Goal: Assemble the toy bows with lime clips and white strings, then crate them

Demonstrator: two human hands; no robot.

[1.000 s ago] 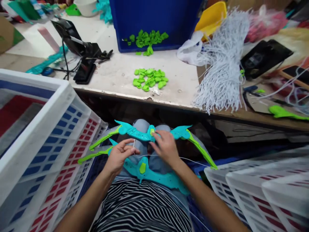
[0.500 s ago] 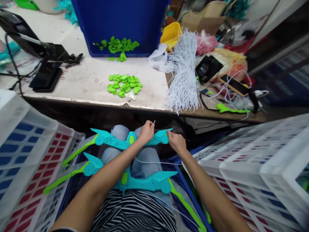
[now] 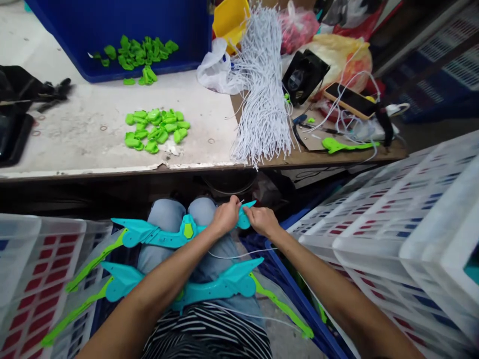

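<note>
Across my lap lie two teal toy bows with lime-green arms, the farther bow [image 3: 160, 238] over my knees and the nearer bow [image 3: 220, 291] against my striped shirt. My left hand [image 3: 226, 217] is closed in a pinch by the right end of the farther bow, and a short white cord end [image 3: 241, 201] sticks out of its fingers. My right hand [image 3: 264, 221] grips that bow's right tip; its fingertips are partly hidden. A white cord [image 3: 239, 256] runs slack below both hands. My left forearm covers the middle of the nearer bow.
Ahead, the worktable [image 3: 93, 144] bears a pile of small green parts [image 3: 155, 129], a blue bin [image 3: 123, 20], a bundle of white cords [image 3: 262, 89], a phone [image 3: 350, 99] and a green arm [image 3: 348, 145]. White crates [image 3: 374, 239] stand on both sides.
The view has shifted right, so the table things appear farther left. My hands have come closer together at the farther bow's right end.
</note>
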